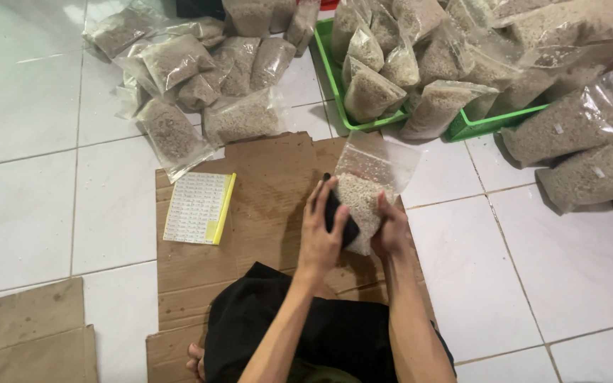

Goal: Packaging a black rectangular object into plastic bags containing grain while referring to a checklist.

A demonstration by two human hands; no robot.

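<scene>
My left hand (pixel 321 230) and my right hand (pixel 392 228) both grip a clear plastic bag (pixel 365 186) partly filled with pale grain, held upright over a sheet of brown cardboard (pixel 264 191). A small black object (pixel 340 216) sits between my left palm and the bag; what it is I cannot tell. The bag's empty top stands open above my fingers.
A yellow-edged sheet of white labels (pixel 199 208) lies on the cardboard to the left. Several filled grain bags (pixel 200 78) are heaped on the white tiles behind, more fill a green tray (pixel 487 122), and others (pixel 583 149) lie at the right. Another cardboard piece (pixel 26 333) lies at the lower left.
</scene>
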